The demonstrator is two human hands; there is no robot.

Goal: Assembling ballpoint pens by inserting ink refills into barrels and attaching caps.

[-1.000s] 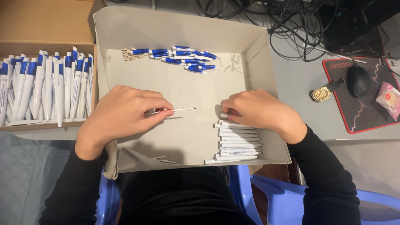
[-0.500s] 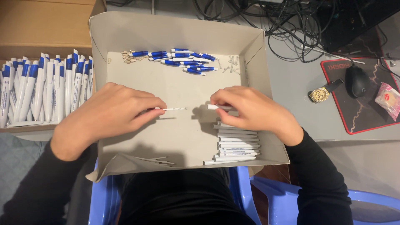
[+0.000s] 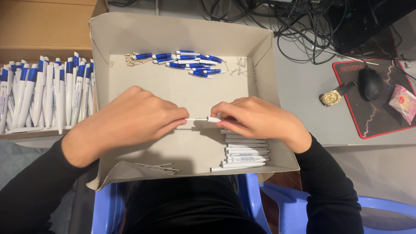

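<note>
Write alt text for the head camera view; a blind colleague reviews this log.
Two hands meet over an open cardboard box: the left hand feeds a thin refill into a white pen barrel held by the right hand. White barrels lie stacked below, blue pen parts at the far end.

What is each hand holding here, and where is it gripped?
The left hand pinches a thin refill by its left end; the right hand holds a white pen barrel behind its tip.
</note>
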